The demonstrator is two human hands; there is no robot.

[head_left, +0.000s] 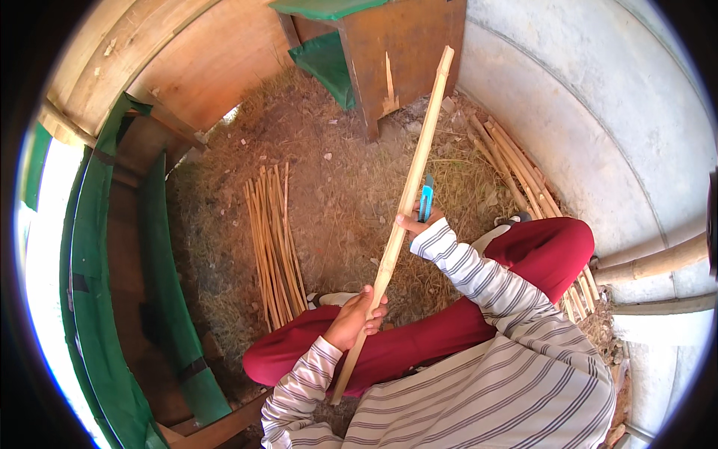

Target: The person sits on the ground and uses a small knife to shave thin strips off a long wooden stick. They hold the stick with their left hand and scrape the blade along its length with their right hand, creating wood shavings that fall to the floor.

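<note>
A long, pale split bamboo strip (pixel 419 153) slants from near my lap up toward the wooden cabinet. Low on the strip, my left hand (pixel 358 320) has its fingers wrapped round it. Farther up, my right hand (pixel 420 222) grips a blue utility knife (pixel 426 198), with the thumb resting against the strip. The knife stands upright beside the bamboo; its blade cannot be made out. My legs, in dark red trousers, are folded under the strip's lower part.
Thin bamboo sticks (pixel 273 247) lie in a bundle left of my knees. Longer strips (pixel 520 168) lie along the pale wall (pixel 568 90) at right. A wooden cabinet (pixel 404 52) with green covering stands ahead. Green-covered boards (pixel 176 277) line the left side, over dry grass and dirt.
</note>
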